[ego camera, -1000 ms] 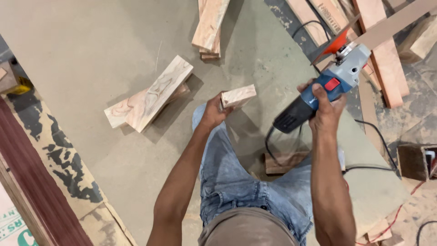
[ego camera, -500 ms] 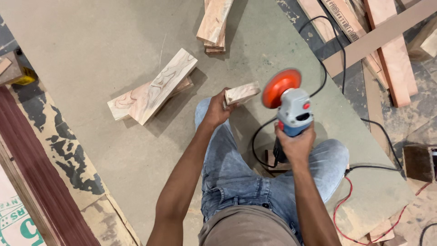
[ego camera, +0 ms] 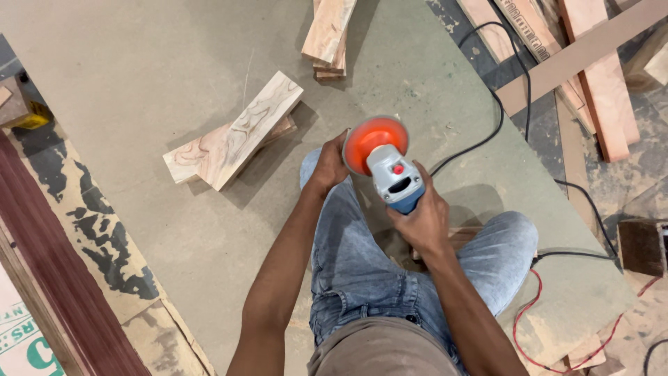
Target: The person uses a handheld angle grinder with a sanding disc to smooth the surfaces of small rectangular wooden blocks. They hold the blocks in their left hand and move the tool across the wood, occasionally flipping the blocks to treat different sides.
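The right hand (ego camera: pixel 422 221) is wrapped tight around the grey-and-blue body of a grinder (ego camera: pixel 393 174), whose orange disc (ego camera: pixel 372 143) faces up just beyond the fingers. The left hand (ego camera: pixel 330 163) is curled closed right beside the disc; whatever it grips is hidden behind the disc. Both hands sit above the person's jeans-clad knees. Farther left on the board floor (ego camera: pixel 139 83) lies a stack of wooden blocks (ego camera: pixel 233 136), with more wood pieces (ego camera: pixel 328 35) beyond. A black cable (ego camera: pixel 497 125) trails away to the right.
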